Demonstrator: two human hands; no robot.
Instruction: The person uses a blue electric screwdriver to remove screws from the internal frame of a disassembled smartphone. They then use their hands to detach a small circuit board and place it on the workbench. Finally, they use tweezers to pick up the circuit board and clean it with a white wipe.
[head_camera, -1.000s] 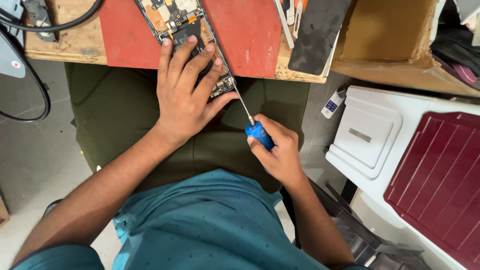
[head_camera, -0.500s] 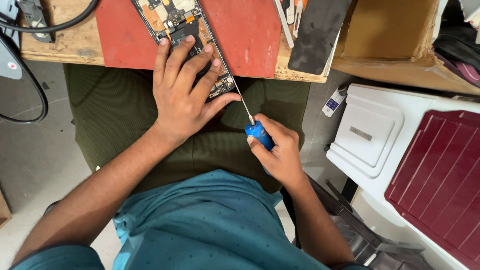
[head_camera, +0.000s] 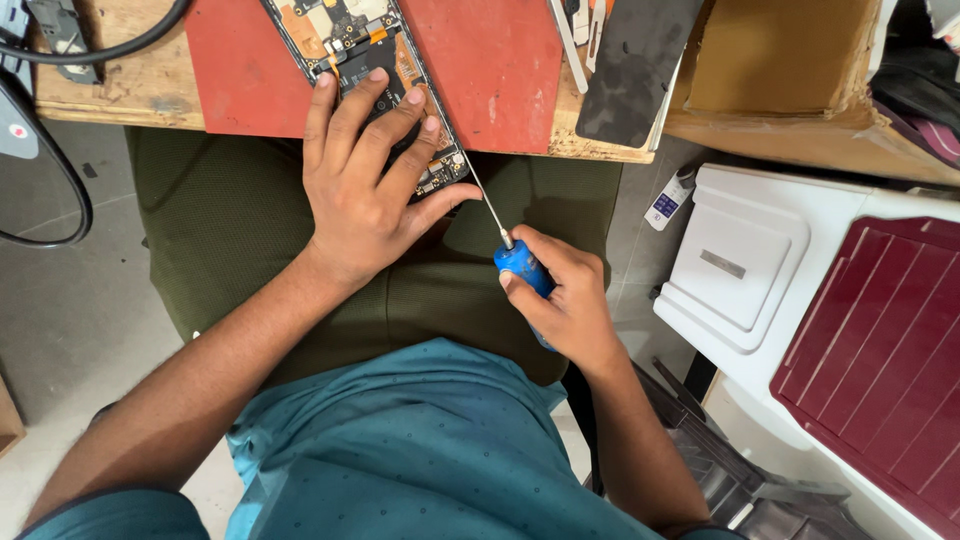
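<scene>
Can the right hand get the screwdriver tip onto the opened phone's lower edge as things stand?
Probably yes: the right hand holds the screwdriver, its shaft passing clear beside the left hand pressing on the opened phone.

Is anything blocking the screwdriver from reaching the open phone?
Nothing visible does. The right hand holds the blue screwdriver, and its thin shaft runs straight to the opened phone. The left hand lies on the phone beside the shaft.
</scene>
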